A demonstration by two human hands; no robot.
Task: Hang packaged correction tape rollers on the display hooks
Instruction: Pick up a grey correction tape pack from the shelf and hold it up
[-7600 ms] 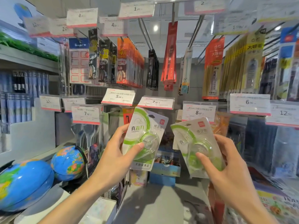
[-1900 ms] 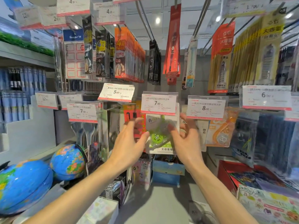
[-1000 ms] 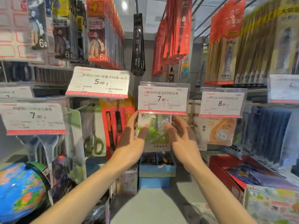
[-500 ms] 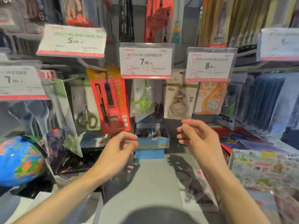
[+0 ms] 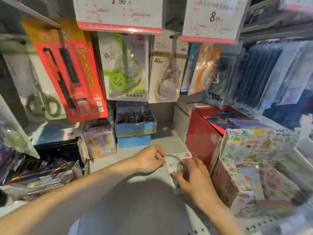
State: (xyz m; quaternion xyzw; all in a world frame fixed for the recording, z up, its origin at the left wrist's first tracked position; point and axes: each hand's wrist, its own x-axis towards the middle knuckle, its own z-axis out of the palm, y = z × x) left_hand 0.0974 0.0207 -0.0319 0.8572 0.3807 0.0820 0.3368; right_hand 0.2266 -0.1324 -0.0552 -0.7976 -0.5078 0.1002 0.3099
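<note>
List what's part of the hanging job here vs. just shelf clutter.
Job:
- green correction tape pack, hung under the 7.90 tag
- pack on the shelf, under both hands
- left hand, right hand

Clutter:
- red pen pack
- scissors
- red box

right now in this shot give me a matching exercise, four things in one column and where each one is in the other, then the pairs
Things:
1. green roller pack
2. 40m pack
3. red pen card
4. flat pack

Places:
A. on the shelf, between the left hand and right hand
B. hanging under the 7.90 tag
C. hanging left of the green roller pack
D. hanging between the green roller pack and the orange pack

Pairs: 1-B, 2-D, 3-C, 4-A
</note>
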